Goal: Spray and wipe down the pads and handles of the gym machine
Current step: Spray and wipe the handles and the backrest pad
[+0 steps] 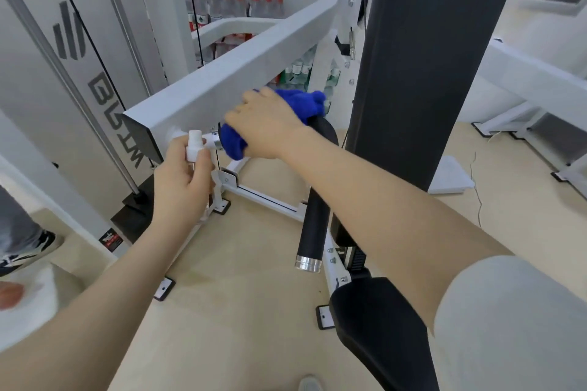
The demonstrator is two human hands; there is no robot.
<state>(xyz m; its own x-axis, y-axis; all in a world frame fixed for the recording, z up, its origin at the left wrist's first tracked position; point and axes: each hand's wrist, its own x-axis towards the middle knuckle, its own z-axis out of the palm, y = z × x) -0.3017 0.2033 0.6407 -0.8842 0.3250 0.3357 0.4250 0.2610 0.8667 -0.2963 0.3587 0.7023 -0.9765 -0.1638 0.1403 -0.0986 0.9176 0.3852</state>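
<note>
- A person's left hand (182, 176) curls its fingers around a small white spray bottle (194, 146), only the nozzle top showing above the fist; it is held just to the left of the cloth, apparently to keep the spray ready beside the spot being cleaned.
- Just right of it, the right hand (265, 124) lies palm-down over a blue cloth (235, 143), fingers bent over it and pressing it around the upper end of a black handle (313, 216), a grip that looks meant to rub all sides at once.
- The cloth is thick, fuzzy and bunched, one end sticking out beyond the knuckles.
- Below the right hand the handle hangs down as a matte black tube with a silver end cap.
- Beyond both hands runs the white arm (241, 73) of the machine; a tall black pad (422, 57) stands right of the wrist.
- Farthest off, bottled water (232, 3) is stacked behind the frame.
</note>
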